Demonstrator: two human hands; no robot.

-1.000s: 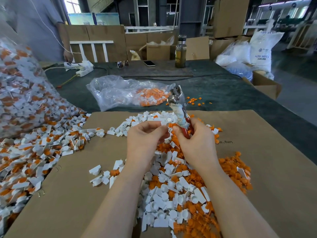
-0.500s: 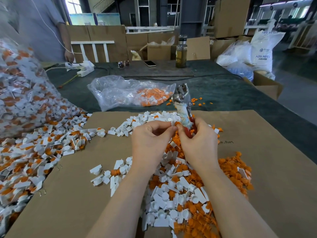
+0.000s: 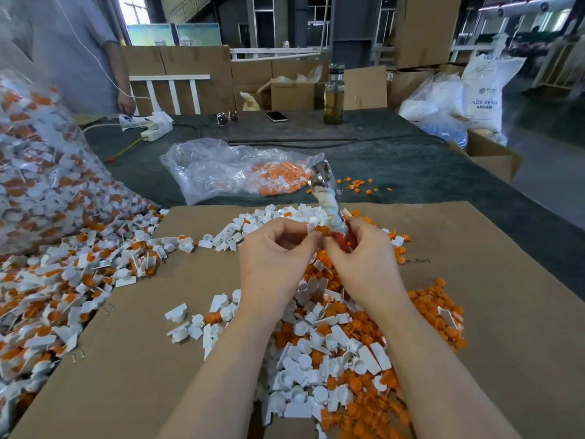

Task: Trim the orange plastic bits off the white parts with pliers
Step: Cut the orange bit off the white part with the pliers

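My left hand (image 3: 275,258) pinches a small white part with an orange bit (image 3: 318,229) between thumb and fingertips. My right hand (image 3: 364,258) grips the pliers (image 3: 329,201) by their red, cloth-wrapped handles, with the metal head pointing up and away. Its fingertips also touch the part. The two hands meet above a heap of trimmed white parts and orange bits (image 3: 332,337) on the brown cardboard sheet (image 3: 126,359). A big pile of untrimmed white-and-orange parts (image 3: 57,280) lies to the left.
A large clear bag of untrimmed parts (image 3: 38,172) rises at the far left. A smaller plastic bag with orange bits (image 3: 240,172) lies beyond the cardboard. Further back are a bottle (image 3: 334,96), a phone (image 3: 276,116), sunglasses (image 3: 227,117), a power strip (image 3: 156,129) and a standing person (image 3: 79,52).
Both hands have lifted slightly and moved away from me, and the pliers' head has swung a little to the right. The left fingers now pinch the part beside the pliers' handle.
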